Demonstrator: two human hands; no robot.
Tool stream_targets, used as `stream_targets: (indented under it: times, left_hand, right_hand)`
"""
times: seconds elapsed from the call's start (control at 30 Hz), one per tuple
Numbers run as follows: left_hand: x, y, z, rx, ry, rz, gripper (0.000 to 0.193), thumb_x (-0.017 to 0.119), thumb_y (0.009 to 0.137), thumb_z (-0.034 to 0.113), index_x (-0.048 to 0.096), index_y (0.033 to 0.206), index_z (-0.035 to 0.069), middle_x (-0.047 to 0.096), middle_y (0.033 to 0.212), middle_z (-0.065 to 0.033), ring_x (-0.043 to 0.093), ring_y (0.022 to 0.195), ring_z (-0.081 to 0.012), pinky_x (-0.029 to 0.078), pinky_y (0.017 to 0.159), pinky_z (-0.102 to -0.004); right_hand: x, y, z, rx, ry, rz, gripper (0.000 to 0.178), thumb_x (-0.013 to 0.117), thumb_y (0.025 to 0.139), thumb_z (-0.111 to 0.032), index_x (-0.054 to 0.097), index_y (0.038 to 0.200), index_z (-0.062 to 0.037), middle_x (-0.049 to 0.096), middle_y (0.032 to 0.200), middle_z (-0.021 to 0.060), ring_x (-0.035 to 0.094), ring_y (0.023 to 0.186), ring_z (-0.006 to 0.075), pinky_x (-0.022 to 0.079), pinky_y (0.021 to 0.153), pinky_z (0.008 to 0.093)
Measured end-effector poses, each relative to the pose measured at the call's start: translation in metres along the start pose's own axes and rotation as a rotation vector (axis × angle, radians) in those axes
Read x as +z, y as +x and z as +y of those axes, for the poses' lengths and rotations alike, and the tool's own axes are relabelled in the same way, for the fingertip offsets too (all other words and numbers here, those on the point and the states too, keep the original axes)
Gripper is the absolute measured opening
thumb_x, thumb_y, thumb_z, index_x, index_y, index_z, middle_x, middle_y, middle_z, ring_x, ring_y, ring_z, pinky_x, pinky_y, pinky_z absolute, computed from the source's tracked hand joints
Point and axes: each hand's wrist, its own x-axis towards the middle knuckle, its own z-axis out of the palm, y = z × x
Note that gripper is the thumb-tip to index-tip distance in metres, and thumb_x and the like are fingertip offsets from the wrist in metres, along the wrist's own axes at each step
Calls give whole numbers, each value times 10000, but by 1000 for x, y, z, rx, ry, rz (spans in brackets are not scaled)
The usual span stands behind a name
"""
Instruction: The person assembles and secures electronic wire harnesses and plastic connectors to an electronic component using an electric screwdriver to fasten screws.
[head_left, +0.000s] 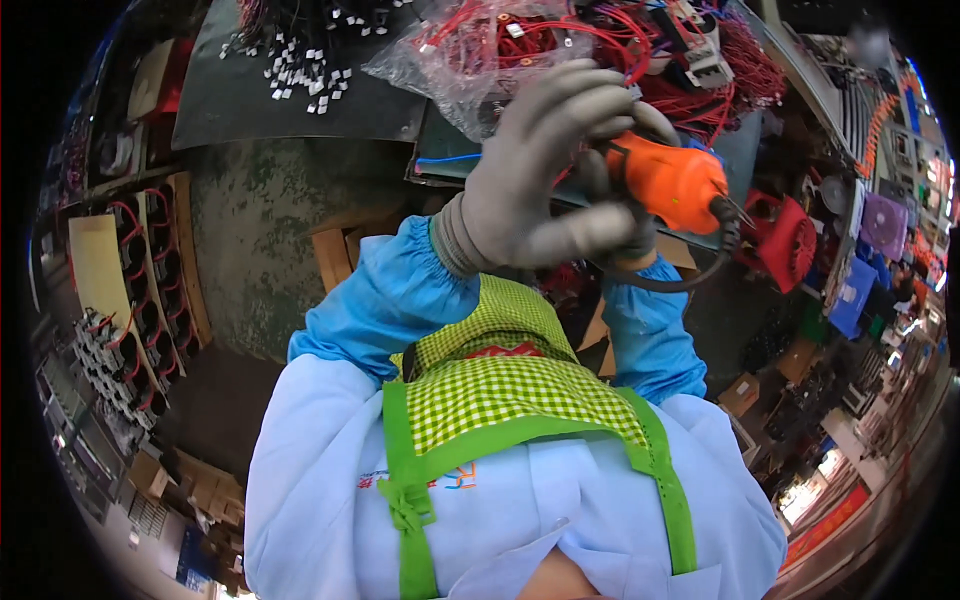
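Observation:
An orange corded hand tool (672, 182) with a black cord at its end is held up in front of my chest. My right hand (632, 238), mostly hidden behind the tool and the other hand, is closed around it. My left hand (530, 165), in a grey knit glove, is beside the tool's left end. Its fingers curve over toward the tool and the thumb stands apart, slightly blurred. Between the hands a bit of red shows, too covered to make out. Beyond them, bundles of red wires (690, 115) lie on the table, partly in a clear plastic bag (455, 65).
Dark wires with white connectors (310, 80) lie on the dark table mat (225, 85). A rack of black-and-red parts (145, 290) stands at left. On the right are a red plastic stool (785, 240) and a blue bin (853, 295). Cardboard boxes (330, 255) sit below the table.

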Motion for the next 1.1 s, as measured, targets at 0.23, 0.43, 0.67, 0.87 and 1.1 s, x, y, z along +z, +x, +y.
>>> stream_targets:
  times: [0.23, 0.43, 0.67, 0.87, 1.1]
  left_hand:
    - [19, 26, 12, 117, 80, -315, 843, 728, 743, 471, 409, 1338, -35, 498, 1257, -223, 464, 1204, -391, 339, 1023, -452]
    - [27, 27, 4, 144, 14, -327, 800, 717, 770, 464, 409, 1345, 2, 533, 1223, -163, 508, 1135, -351, 378, 980, -433]
    - [17, 27, 4, 170, 109, -344, 809, 723, 776, 448, 371, 1370, 28, 502, 1262, -154, 490, 1171, -350, 370, 1005, -423]
    - [-9, -66, -87, -293, 417, -186, 603, 735, 761, 393, 506, 1234, 99, 470, 1304, -141, 409, 1272, -363, 334, 1052, -462]
    - [34, -107, -145, -415, 575, -282, 436, 696, 789, 327, 558, 1192, 235, 477, 1342, -56, 414, 1273, -306, 307, 1055, -480]
  right_hand:
    - [-4, -2, 3, -22, 88, 55, 492, 706, 773, -84, 492, 1214, -43, 589, 1066, 83, 580, 987, 196, 453, 892, 355]
    - [-9, 2, 12, 14, 218, 84, 490, 679, 797, -65, 468, 1238, -50, 587, 1061, 104, 590, 959, 219, 467, 880, 386]
    - [-13, 0, 21, 52, 354, 59, 489, 648, 824, -43, 441, 1267, -58, 583, 1055, 129, 602, 927, 246, 484, 866, 422]
    - [-20, 3, 19, -354, -372, -127, 582, 613, 791, -21, 355, 1312, -56, 600, 1001, 145, 613, 890, 251, 502, 883, 481]
    - [-3, 5, 12, -263, -26, -132, 590, 607, 781, 42, 307, 1279, -56, 626, 955, 104, 618, 852, 207, 496, 842, 355]
